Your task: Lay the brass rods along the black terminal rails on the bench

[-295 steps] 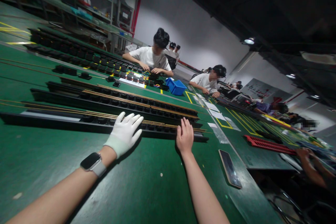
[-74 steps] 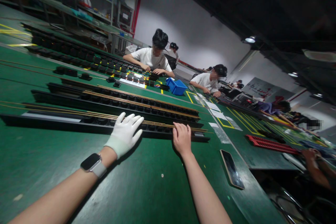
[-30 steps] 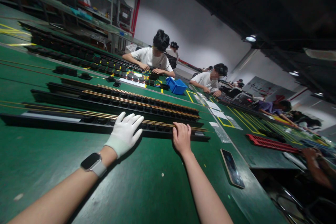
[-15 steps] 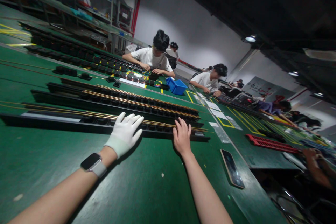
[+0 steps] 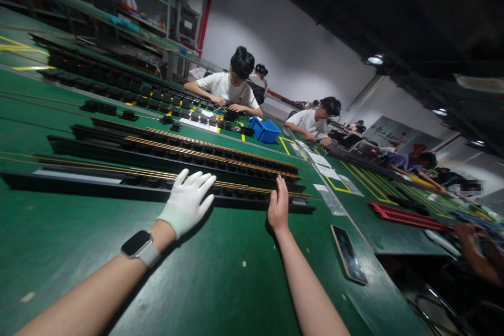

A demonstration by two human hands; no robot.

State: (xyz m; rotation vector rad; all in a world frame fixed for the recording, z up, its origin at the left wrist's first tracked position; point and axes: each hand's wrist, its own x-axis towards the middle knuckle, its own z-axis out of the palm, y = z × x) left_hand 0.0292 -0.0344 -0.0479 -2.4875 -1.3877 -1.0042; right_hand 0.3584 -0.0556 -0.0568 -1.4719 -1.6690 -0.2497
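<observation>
My left hand (image 5: 188,203), in a white glove, rests palm down with its fingers spread over the nearest long black channel (image 5: 244,202). Thin brass-coloured rods (image 5: 236,186) run lengthwise along that channel and pass under the gloved fingers. Near the channel's right end is my bare right hand (image 5: 279,210), turned on its edge, its straight fingers held together beside the rods. Whether it touches them I cannot tell. Neither hand grips anything. Behind lie more black channels (image 5: 98,148) with black blocks and rods along them.
On the green table (image 5: 220,273), a phone (image 5: 348,254) lies to the right. A blue bin (image 5: 268,131) stands farther back, near rows of black parts (image 5: 102,74) and a co-worker (image 5: 232,86). Red slotted strips (image 5: 409,216) lie at the far right.
My right hand has turned from palm down with fingers apart onto its edge with fingers together, shifting slightly right. My left hand has stayed in place.
</observation>
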